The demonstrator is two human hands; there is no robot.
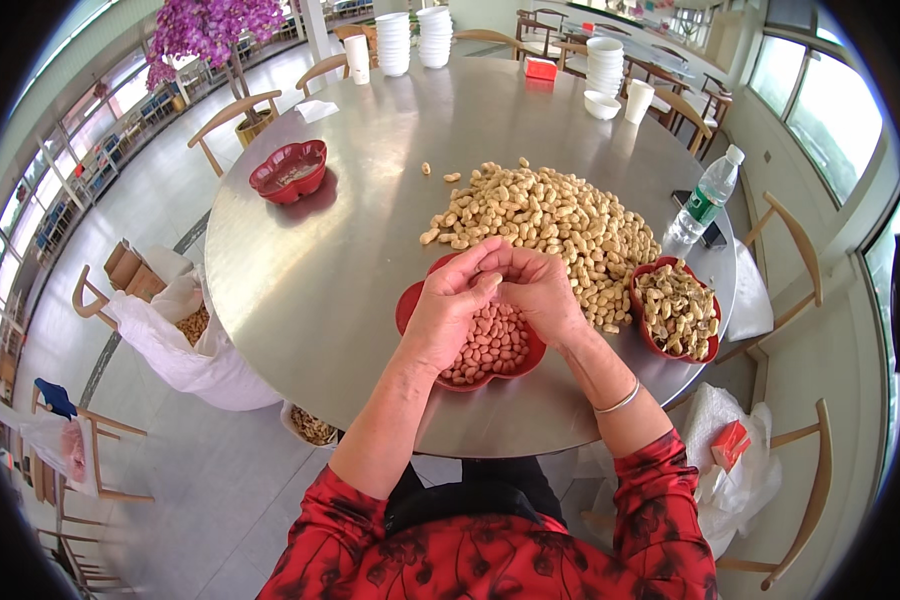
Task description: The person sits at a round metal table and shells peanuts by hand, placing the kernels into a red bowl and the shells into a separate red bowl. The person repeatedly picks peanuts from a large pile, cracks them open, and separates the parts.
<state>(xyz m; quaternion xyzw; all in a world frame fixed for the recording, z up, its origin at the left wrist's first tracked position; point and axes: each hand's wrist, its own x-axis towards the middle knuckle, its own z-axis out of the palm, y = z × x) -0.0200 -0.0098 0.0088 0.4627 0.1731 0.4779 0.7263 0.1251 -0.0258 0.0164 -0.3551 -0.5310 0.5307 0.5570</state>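
Observation:
My left hand (457,289) and my right hand (532,289) meet above a red flower-shaped bowl (409,307). Their fingers are curled and the fingertips come together; whatever may be between them is hidden. Shelled pink-skinned peanuts (487,349) lie in the bowl beneath my hands. Just beyond it, a large heap of unshelled peanuts (547,210) spreads over the round metal table (307,300). To the right of the heap, a second red bowl (709,352) is piled with peanut shells (675,307).
A third red bowl (289,172) stands at the left. A plastic water bottle (709,195) is at the right, beside a dark phone (712,236). Stacked white bowls (394,45) line the far edge. On the left, a white sack (187,360) holds more peanuts; a bin of shells (311,426) sits below.

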